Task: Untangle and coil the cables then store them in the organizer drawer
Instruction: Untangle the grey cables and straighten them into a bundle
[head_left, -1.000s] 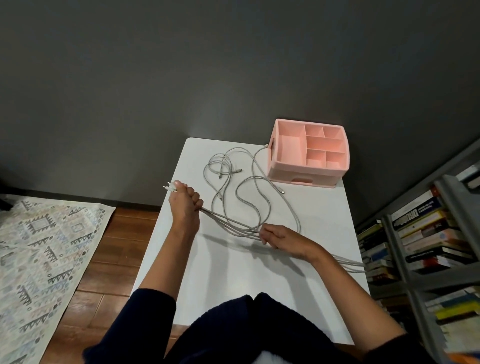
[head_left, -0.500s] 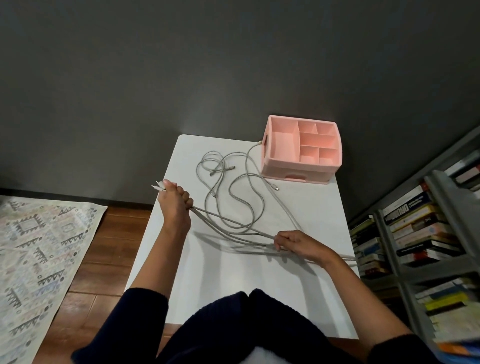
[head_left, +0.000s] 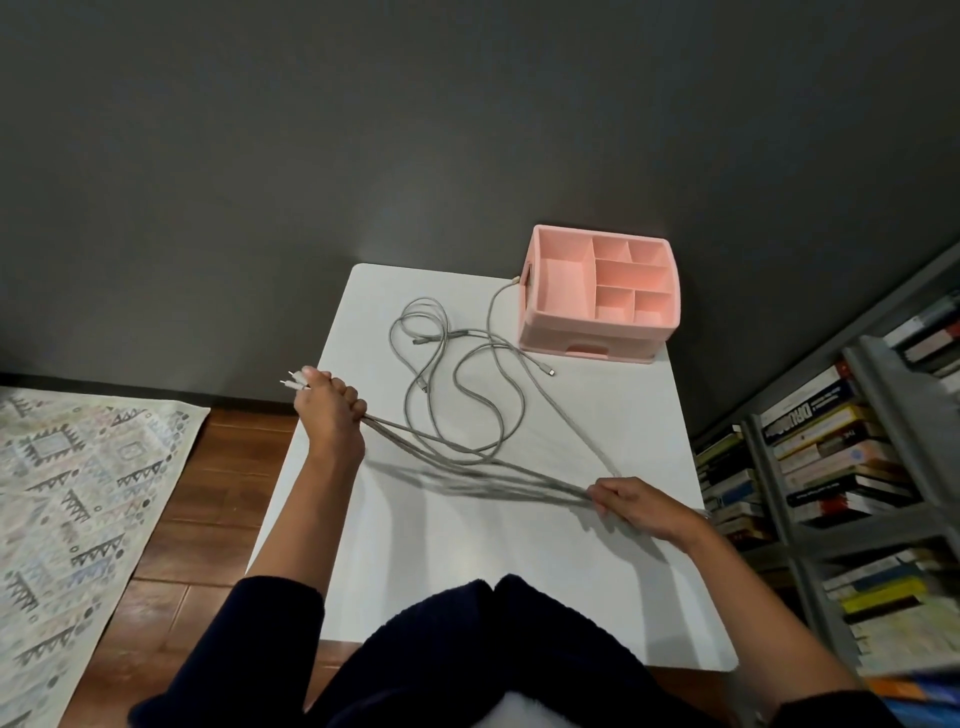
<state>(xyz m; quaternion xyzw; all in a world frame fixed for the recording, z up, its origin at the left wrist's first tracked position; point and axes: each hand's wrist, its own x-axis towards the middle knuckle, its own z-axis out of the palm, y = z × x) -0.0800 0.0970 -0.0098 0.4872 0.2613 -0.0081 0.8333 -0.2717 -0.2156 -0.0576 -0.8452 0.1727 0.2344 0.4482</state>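
Several grey cables (head_left: 470, 410) lie looped and tangled on the white table (head_left: 519, 571). My left hand (head_left: 330, 410) grips a bundle of cable ends at the table's left edge, with white plugs sticking out past the fist. From there the strands run taut and low to my right hand (head_left: 639, 506), which pinches them near the right edge. The pink organizer (head_left: 597, 296) stands at the far right corner, its top compartments bare and its front drawer (head_left: 587, 351) closed. One cable end touches the organizer's left side.
A grey metal shelf (head_left: 852, 467) packed with books stands close to the table's right side. A patterned rug (head_left: 78, 509) lies on the wooden floor to the left. A dark grey wall is right behind the table.
My right hand has slid to the right along the bundle, drawing the strands longer and tauter. The left hand kept its grip and shifted slightly left. The loops have tightened a little.
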